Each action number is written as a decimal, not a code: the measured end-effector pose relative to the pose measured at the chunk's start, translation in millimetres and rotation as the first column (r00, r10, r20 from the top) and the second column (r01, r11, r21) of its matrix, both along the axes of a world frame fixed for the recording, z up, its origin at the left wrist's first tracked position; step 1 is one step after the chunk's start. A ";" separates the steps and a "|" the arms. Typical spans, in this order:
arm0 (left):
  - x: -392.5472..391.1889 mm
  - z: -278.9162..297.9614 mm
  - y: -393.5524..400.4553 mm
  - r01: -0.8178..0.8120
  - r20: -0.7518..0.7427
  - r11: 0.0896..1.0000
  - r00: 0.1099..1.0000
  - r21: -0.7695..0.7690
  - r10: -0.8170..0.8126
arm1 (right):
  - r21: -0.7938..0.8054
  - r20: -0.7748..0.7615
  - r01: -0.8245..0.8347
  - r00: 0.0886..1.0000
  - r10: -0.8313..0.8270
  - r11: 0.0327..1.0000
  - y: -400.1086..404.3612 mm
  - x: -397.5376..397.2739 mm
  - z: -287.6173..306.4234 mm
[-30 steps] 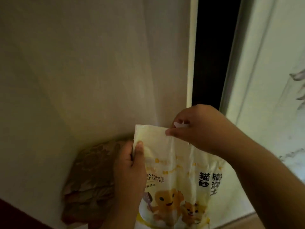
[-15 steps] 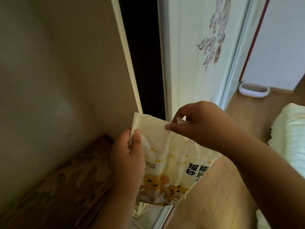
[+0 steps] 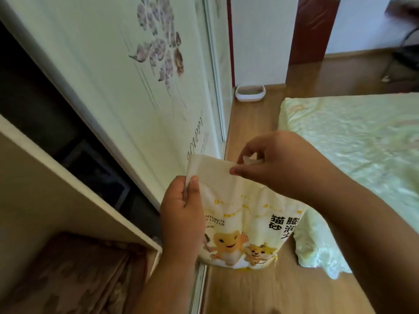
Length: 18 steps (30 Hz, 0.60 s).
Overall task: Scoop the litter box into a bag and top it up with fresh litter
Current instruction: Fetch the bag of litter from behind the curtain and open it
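While I have the litter bag (image 3: 240, 214) hanging between both hands above the wooden floor (image 3: 260, 288), the nearest risk sits in the grip itself. My left hand (image 3: 181, 214) pinches the top left corner, thumb pressed over the folded edge with the fingers curled behind it. My right hand (image 3: 272, 164) pinches the top edge further along, thumb and forefinger closed on the film, with a small pale piece tucked under the other curled fingers; I cannot tell whether that is a torn strip or part of the bag. I judge the bag to be heavy with fresh litter, and two thin pinches on smooth film could slip, dropping it onto the floor just beside the bed (image 3: 353, 155). If the top is already open, a tilt could spill grains over the boards or the bedding. Whether it is open I cannot make out.

On my left, the open cupboard (image 3: 74, 184) and the sliding door (image 3: 136, 109) stand close, so a swing of the bag could knock the shelf edge.

Further off, the litter box (image 3: 250, 92) rests on the floor by the far wall, well apart from the bag. Carrying that far with this hold is the long hazard; I would want a firmer grasp lower down first.
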<state>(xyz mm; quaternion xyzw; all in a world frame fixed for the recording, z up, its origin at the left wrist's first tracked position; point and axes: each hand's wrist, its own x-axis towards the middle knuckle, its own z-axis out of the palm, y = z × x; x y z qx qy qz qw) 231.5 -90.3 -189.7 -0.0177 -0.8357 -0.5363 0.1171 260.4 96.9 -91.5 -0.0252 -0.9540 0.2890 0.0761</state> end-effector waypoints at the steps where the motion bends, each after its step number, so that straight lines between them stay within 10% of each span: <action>1: 0.0 -2.0 12.1 0.030 0.013 1.000 0.999 0.007 -0.030 | -0.003 -0.002 0.026 1.000 -0.026 1.000 11.0 3.8 -1.7; 18: -49.8 -7.9 123.5 0.200 -0.002 0.980 0.980 0.021 -0.200 | -0.016 -0.012 0.224 0.974 -0.224 0.974 111.7 -22.7 -16.6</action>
